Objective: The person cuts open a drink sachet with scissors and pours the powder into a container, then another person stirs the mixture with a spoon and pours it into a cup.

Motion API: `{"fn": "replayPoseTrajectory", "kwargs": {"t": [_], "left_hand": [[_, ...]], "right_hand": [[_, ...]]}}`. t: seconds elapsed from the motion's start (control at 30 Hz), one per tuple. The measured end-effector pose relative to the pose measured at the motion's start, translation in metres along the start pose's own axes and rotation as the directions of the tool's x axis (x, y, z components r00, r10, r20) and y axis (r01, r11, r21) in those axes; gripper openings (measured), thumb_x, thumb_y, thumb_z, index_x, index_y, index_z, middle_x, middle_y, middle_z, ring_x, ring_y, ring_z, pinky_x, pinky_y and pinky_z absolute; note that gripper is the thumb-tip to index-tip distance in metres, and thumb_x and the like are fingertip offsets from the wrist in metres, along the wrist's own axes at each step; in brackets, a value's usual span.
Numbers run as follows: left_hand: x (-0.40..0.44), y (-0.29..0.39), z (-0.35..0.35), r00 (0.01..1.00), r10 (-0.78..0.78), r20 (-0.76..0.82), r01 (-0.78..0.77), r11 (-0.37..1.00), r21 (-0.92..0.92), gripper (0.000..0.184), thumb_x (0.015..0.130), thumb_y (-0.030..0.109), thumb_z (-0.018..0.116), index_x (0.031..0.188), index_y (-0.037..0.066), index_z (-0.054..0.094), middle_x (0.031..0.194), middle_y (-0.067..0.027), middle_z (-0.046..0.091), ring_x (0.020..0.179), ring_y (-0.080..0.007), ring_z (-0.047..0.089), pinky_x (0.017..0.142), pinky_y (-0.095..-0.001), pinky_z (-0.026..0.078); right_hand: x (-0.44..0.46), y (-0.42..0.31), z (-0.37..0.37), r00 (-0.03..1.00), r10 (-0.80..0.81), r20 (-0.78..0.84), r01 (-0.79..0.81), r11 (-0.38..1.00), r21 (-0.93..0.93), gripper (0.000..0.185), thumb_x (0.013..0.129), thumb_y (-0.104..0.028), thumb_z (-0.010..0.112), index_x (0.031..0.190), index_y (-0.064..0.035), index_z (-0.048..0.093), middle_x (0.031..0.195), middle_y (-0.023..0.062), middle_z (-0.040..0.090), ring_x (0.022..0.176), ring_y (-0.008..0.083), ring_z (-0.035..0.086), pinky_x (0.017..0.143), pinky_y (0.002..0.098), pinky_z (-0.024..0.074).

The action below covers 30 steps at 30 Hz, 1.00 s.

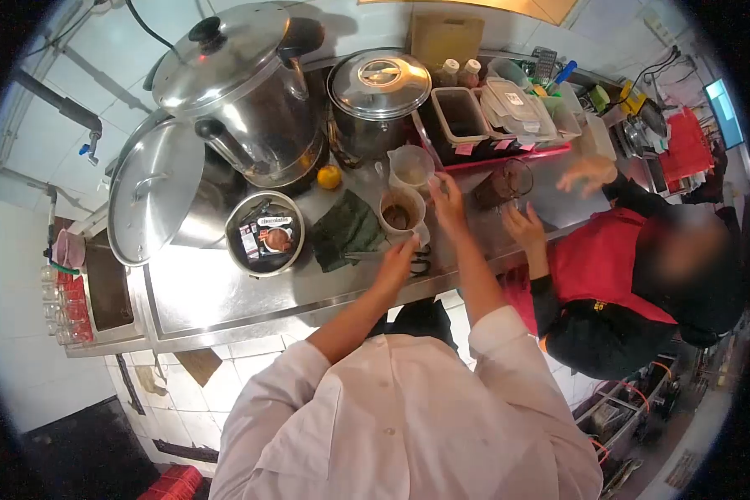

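Note:
My left hand [400, 260] is closed at the handle of a plastic measuring jug [390, 200] with brown residue inside, standing at the counter's front. My right hand [450, 207] has its fingers at the handle of a second, clear measuring jug [412, 160] just behind it; they look closed on it. To the left of the jugs lies a crumpled dark green cloth [346, 229]. A pair of scissors, black-handled [422, 262], shows partly beside my left hand.
Large steel pots [250, 108] and a lidded pot [381, 121] stand behind. A metal bowl [298, 260] holds a chocolate packet [267, 237]; an orange fruit [329, 177] sits nearby. At right, a co-worker's hands [523, 227] are by a glass pitcher [508, 179]. Containers fill a red tray [508, 157].

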<state>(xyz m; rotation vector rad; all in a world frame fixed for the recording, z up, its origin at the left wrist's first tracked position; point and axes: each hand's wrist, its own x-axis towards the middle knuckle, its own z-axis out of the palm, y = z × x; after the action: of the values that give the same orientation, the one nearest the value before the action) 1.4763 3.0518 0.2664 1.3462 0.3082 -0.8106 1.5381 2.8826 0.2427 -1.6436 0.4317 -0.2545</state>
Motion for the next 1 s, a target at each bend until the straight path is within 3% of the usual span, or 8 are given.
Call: {"fn": "replayPoseTrajectory", "kwargs": {"t": [0.17, 0.3, 0.37, 0.47, 0.53, 0.7, 0.77, 1.0], "left_hand": [[0.033, -0.01, 0.006, 0.988, 0.016, -0.156, -0.021, 0.999, -0.03, 0.046, 0.095, 0.046, 0.059, 0.099, 0.001, 0.069, 0.076, -0.0007, 0.056, 0.062, -0.0092, 0.046, 0.052, -0.0292, 0.036], [0.032, -0.013, -0.001, 0.978, 0.053, -0.203, -0.063, 0.997, -0.044, 0.042, 0.097, 0.041, 0.058, 0.092, 0.0, 0.068, 0.073, -0.0012, 0.056, 0.061, -0.0094, 0.047, 0.053, -0.0283, 0.038], [0.028, -0.01, -0.003, 0.954, 0.219, -0.202, -0.239, 0.968, -0.076, 0.035, 0.1, 0.032, 0.056, 0.094, -0.001, 0.065, 0.077, -0.0032, 0.062, 0.06, -0.0094, 0.049, 0.055, -0.0273, 0.041], [0.035, -0.011, -0.01, 0.945, 0.31, -0.105, -0.325, 0.924, -0.201, 0.026, 0.102, 0.023, 0.053, 0.098, -0.001, 0.062, 0.084, -0.0066, 0.068, 0.064, -0.0101, 0.057, 0.056, -0.0278, 0.045], [0.035, -0.013, -0.016, 0.933, 0.351, -0.074, -0.359, 0.922, -0.144, 0.023, 0.102, 0.021, 0.052, 0.1, -0.001, 0.06, 0.086, -0.008, 0.07, 0.068, -0.011, 0.061, 0.058, -0.0276, 0.047], [0.043, -0.029, -0.022, 0.888, 0.459, 0.007, -0.459, 0.888, 0.032, 0.023, 0.102, 0.021, 0.053, 0.106, 0.0, 0.06, 0.086, -0.0085, 0.071, 0.073, -0.0137, 0.066, 0.061, -0.0256, 0.051], [0.028, -0.018, -0.017, 0.862, 0.506, -0.007, -0.498, 0.85, 0.172, 0.024, 0.101, 0.02, 0.054, 0.099, -0.003, 0.061, 0.082, -0.0108, 0.072, 0.073, -0.0147, 0.069, 0.065, -0.03, 0.053], [0.006, -0.008, -0.01, 0.826, 0.562, 0.048, -0.543, 0.769, 0.336, 0.023, 0.101, 0.019, 0.055, 0.098, -0.002, 0.063, 0.081, -0.0121, 0.072, 0.074, -0.0175, 0.071, 0.065, -0.0314, 0.054]], "right_hand": [[0.012, 0.029, -0.001, 0.985, -0.004, 0.174, 0.037, 0.982, -0.183, 0.029, 0.1, -0.029, 0.055, 0.099, -0.0009, 0.061, 0.082, 0.0034, 0.063, 0.076, 0.0112, 0.058, 0.069, 0.0273, 0.0471], [-0.005, 0.017, -0.008, 0.988, -0.112, 0.107, 0.111, 0.994, 0.02, 0.031, 0.102, -0.034, 0.053, 0.094, -0.0043, 0.057, 0.078, 0.0011, 0.059, 0.069, 0.0089, 0.053, 0.063, 0.0262, 0.0436], [-0.014, 0.001, -0.018, 0.988, -0.099, 0.116, 0.093, 0.994, 0.06, 0.03, 0.103, -0.035, 0.052, 0.091, -0.0074, 0.056, 0.077, -0.0026, 0.056, 0.066, 0.0053, 0.049, 0.059, 0.0225, 0.0414], [-0.024, -0.024, -0.036, 0.977, -0.195, 0.091, 0.211, 0.954, -0.214, 0.03, 0.102, -0.033, 0.054, 0.088, -0.0073, 0.054, 0.076, -0.0035, 0.052, 0.067, 0.0057, 0.047, 0.06, 0.0234, 0.0402], [-0.036, -0.053, -0.045, 0.961, -0.273, 0.048, 0.274, 0.906, -0.323, 0.033, 0.1, -0.034, 0.056, 0.089, -0.0041, 0.053, 0.069, -0.0004, 0.047, 0.064, 0.009, 0.042, 0.059, 0.0281, 0.039], [-0.064, -0.124, -0.05, 0.962, -0.245, 0.12, 0.265, 0.733, -0.626, 0.033, 0.095, -0.032, 0.062, 0.086, -0.0014, 0.056, 0.072, 0.0162, 0.06, 0.067, 0.0281, 0.061, 0.063, 0.0411, 0.0459], [-0.064, -0.129, -0.051, 0.946, -0.206, 0.252, 0.322, 0.477, -0.818, 0.033, 0.092, -0.033, 0.064, 0.088, -0.0007, 0.059, 0.081, 0.0247, 0.063, 0.079, 0.042, 0.064, 0.069, 0.0496, 0.0474], [-0.058, -0.148, -0.034, 0.919, -0.191, 0.345, 0.391, 0.326, -0.861, 0.029, 0.091, -0.033, 0.063, 0.091, -0.0039, 0.063, 0.08, 0.023, 0.065, 0.081, 0.0428, 0.065, 0.07, 0.0523, 0.0494]]}}
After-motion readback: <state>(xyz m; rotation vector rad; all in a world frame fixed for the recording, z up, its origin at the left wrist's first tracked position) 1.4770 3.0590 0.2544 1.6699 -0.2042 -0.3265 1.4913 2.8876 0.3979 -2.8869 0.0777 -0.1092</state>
